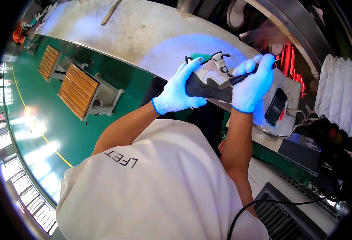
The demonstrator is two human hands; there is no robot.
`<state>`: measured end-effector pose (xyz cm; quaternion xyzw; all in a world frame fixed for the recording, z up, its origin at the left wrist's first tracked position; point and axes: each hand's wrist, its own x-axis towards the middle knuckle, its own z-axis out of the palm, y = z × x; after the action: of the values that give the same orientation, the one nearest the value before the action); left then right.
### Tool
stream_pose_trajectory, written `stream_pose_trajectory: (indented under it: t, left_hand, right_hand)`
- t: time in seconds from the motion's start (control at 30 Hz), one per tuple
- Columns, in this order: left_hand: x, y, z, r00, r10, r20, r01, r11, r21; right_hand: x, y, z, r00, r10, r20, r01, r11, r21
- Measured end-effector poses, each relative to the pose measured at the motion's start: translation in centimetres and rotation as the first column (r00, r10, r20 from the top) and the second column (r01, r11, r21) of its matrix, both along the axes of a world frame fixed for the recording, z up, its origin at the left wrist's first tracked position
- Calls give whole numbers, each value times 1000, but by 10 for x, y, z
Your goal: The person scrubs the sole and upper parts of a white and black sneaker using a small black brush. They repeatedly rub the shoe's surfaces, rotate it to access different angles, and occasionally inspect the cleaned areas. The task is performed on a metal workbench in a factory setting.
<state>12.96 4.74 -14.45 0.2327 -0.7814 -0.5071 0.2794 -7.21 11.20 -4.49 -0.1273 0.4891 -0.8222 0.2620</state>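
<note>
A shoe (208,76) in white, beige and dark grey, with black and green parts at its collar, is held over the near edge of the worktable. My left hand (178,87), in a white knitted glove, grips one end of it, thumb on the near side and fingers over the far side. At the shoe's other end is my right hand (252,86), gloved alike and lit blue. Its fingers are closed round a slim black-handled tool (243,77) lying close against the shoe. The tool's exact kind is not clear.
The pale worktable (144,28) runs to the far left, with a thin stick-like tool (111,13) on it. To the right lie a black phone (276,106) and a white ribbed hose (342,94). Red-lit machinery (291,66) stands behind. Wooden-slatted carts (78,89) stand left.
</note>
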Motion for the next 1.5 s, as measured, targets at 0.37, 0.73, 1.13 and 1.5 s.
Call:
stream_pose_trajectory:
  t: [0.37, 0.73, 1.13, 1.5]
  left_hand:
    - [-3, 8, -5, 992, 115, -58, -113, 993, 39]
    - [-1, 9, -1, 988, 130, -87, -122, 988, 95]
    - [-2, 10, -10, 977, 144, -158, -142, 990, 25]
    - [0, 12, 3, 992, 120, -35, -113, 980, 165]
  right_hand:
    - [21, 5, -37, 913, 407, 8, -381, 861, -337]
    - [44, -4, -31, 981, 179, 73, -157, 959, -236]
    - [63, -32, -21, 988, -16, -157, 31, 995, 99]
    - [81, -56, -16, 979, -12, -201, 36, 993, 116]
